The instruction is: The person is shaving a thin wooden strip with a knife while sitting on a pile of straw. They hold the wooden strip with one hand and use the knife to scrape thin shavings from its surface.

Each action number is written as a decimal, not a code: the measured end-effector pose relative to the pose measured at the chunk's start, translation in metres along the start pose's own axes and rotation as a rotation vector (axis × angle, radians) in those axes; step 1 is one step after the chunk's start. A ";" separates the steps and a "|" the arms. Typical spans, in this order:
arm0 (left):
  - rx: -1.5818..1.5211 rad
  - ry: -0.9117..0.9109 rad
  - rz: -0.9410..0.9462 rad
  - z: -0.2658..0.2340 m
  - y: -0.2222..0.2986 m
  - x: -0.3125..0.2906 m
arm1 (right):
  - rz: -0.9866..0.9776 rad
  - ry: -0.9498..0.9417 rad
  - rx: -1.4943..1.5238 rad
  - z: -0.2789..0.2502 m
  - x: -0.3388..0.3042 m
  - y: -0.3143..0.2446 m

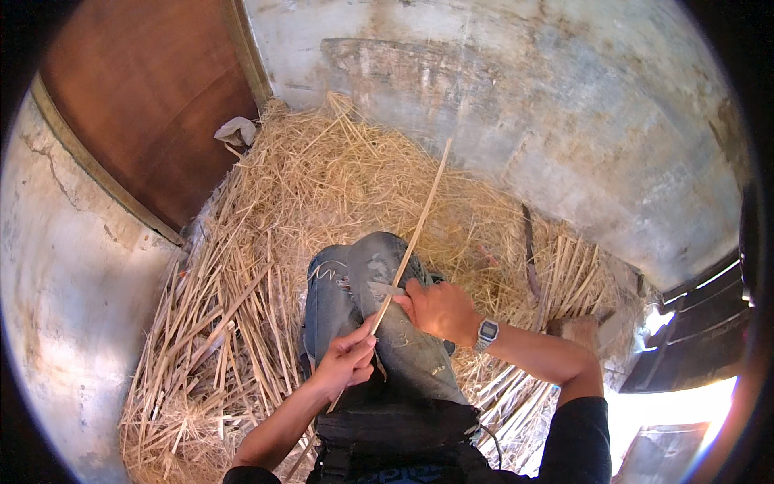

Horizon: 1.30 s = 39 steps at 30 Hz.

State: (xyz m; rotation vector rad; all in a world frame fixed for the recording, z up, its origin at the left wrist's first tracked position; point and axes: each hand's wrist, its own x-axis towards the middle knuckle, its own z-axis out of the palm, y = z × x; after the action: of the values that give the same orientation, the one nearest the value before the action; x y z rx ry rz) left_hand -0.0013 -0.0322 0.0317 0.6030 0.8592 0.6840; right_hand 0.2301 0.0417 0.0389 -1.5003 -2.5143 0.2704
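Note:
A long, thin bamboo strip slants across my lap, its far end reaching up toward the wall. My left hand is closed around its lower part, fingers pinching it. My right hand grips a knife; the short grey blade shows to the left of the fingers and crosses the strip above my knee. The knife's handle is hidden in the fist. Right thumb and strip appear to touch just below the blade. Thin curled shavings lie on my jeans.
Fine shavings heap over the floor ahead. Split bamboo strips lie piled on the left, with more strips on the right. A weathered wall stands in front, a brown door at far left, and a wooden block near my right elbow.

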 end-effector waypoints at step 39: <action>0.003 0.019 -0.182 -0.065 -0.030 -0.079 | -0.328 -0.255 0.160 -0.029 -0.057 -0.055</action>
State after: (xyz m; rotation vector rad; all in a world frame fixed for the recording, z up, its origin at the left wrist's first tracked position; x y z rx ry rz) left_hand -0.0837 -0.0976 0.0141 0.5150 0.9205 0.5241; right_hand 0.2181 -0.0324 0.0765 -1.0300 -2.8024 0.6254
